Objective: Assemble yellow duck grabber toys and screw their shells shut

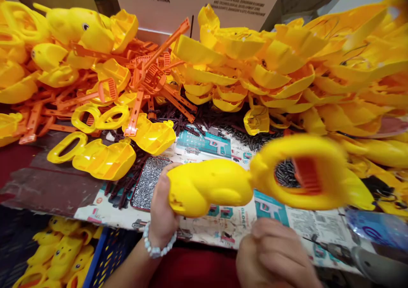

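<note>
At frame centre the left hand (161, 211) grips the yellow duck toy (255, 182) by its head, keeping it level, while the right hand (276, 256) curls closed, seemingly empty, just below.

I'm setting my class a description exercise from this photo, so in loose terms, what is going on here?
A person at a crowded workbench holds a yellow duck toy with an orange trigger in its handle. The left hand grips its head end; the right hand is curled below it, and what it holds is unclear. Piles of yellow shells and orange parts cover the bench, with a tray of screws by the left hand. Assembled ducks fill a crate below.
</note>
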Available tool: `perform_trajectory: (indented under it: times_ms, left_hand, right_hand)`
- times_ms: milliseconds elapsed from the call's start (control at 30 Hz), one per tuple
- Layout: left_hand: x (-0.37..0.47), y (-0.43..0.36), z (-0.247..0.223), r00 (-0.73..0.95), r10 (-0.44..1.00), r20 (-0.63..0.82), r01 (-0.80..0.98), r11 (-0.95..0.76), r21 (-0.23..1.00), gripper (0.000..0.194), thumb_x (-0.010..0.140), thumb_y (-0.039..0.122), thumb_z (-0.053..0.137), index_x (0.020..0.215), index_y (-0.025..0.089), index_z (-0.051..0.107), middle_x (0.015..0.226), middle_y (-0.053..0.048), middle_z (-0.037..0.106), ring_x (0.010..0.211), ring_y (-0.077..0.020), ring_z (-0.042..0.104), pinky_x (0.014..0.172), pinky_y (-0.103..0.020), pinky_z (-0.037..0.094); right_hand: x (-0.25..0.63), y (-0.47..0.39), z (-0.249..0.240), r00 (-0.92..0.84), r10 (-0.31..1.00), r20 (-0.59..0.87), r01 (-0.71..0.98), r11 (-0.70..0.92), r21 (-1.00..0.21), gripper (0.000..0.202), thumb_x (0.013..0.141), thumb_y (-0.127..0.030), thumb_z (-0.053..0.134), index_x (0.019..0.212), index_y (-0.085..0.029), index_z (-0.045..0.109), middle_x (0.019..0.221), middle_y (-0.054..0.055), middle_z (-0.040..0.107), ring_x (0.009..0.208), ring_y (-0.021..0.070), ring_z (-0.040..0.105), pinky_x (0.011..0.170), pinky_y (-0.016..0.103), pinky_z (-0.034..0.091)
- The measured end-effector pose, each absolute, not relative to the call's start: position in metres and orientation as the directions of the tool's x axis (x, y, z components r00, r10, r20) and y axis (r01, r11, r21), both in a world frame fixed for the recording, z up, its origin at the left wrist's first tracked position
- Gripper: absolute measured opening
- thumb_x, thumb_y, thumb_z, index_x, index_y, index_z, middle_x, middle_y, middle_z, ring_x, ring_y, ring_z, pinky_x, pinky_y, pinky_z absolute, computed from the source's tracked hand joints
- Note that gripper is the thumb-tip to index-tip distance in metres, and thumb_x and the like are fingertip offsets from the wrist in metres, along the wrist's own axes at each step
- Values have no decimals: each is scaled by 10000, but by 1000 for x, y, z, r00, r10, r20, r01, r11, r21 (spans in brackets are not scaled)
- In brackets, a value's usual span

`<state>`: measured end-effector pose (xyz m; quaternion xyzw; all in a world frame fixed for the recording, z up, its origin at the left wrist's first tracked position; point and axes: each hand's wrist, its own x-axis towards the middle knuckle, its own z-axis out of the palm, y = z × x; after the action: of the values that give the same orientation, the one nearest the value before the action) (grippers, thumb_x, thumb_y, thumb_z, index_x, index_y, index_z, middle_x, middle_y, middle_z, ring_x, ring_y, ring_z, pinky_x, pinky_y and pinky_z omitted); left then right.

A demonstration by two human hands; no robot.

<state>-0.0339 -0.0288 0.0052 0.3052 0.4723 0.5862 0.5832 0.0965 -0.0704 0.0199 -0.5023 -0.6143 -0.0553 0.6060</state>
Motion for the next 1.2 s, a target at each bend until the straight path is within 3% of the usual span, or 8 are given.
perform_trajectory:
  times_ms: [133, 267, 400, 633, 767, 967, 1100, 1200]
  left_hand:
    - [-22, -25, 21, -119, 897, -426, -786, 177, 592, 440, 926, 488, 397, 914, 153, 682, 772, -45, 718, 803, -194, 697, 722, -255, 567]
    - [-11, -26, 30, 18, 815, -579, -914, 248, 320, 487, 967, 411, 310, 874, 142, 704, 751, -45, 719, 762, -202, 709, 708, -294, 582]
    - [-18, -29, 22, 59, 869, -491, -884, 274, 379, 284, 869, 410, 566, 809, 170, 704, 766, -7, 728, 705, -181, 699, 735, -285, 579]
    - [-49, -41, -11, 219, 971, -97, -576, 209, 790, 637, 688, 599, 702, 1183, 212, 596, 1065, -95, 695, 979, -293, 663, 773, -343, 577]
    - [-44, -47, -14, 176, 981, -79, -380, 142, 914, 761, 689, 667, 657, 1256, 175, 537, 1191, -138, 639, 1030, -333, 639, 792, -365, 574]
    - [-50, -50, -11, 152, 988, 31, -20, -29, 999, 765, 713, 721, 593, 1259, 189, 521, 1211, -129, 638, 1050, -342, 640, 849, -406, 564]
    - [-80, -46, 9, 235, 950, 205, 515, -301, 803, 672, 773, 587, 621, 1312, 225, 449, 1242, -127, 608, 1074, -329, 625, 876, -435, 547]
    - [-98, -37, 29, 417, 859, 298, 681, -513, 523, 636, 790, 463, 647, 1328, 206, 424, 1254, -145, 573, 1069, -320, 605, 886, -450, 528]
  right_hand:
    - [75, -59, 9, 34, 697, 716, 679, 510, -528, 326, 1006, -398, 360, 788, -176, 458, 623, 16, 430, 538, 149, 417, 478, 285, 292]
    - [74, -44, 5, -57, 625, 778, 647, 617, -448, 277, 998, -231, 333, 729, -187, 378, 578, -4, 351, 538, 146, 316, 510, 311, 188]
    - [88, -46, 5, -87, 628, 773, 589, 659, -469, 269, 981, -179, 343, 712, -189, 335, 593, -7, 329, 554, 141, 280, 533, 315, 163]
    - [115, -46, 19, -121, 812, 571, 499, 547, -672, 332, 1008, -286, 338, 700, -175, 393, 621, -5, 406, 583, 129, 421, 534, 268, 289]
    - [122, -37, 38, 8, 927, 374, 293, 356, -887, 365, 974, -459, 483, 1251, -225, 517, 1157, 65, 589, 1006, 198, 585, 808, 277, 499]
    - [131, -28, 32, 75, 925, 372, 142, 359, -923, 253, 930, -216, 575, 1173, -261, 630, 1023, 19, 667, 850, 156, 653, 720, 203, 546]
    - [162, -27, 30, 467, 691, 552, 235, 505, -831, 108, 886, -200, 626, 975, -216, 685, 855, 15, 632, 785, 137, 617, 710, 221, 523]
    - [185, -34, 46, 345, 508, 789, 498, 614, -612, 357, 770, -261, 776, 1100, -222, 646, 1031, 67, 576, 991, 237, 560, 833, 375, 498]
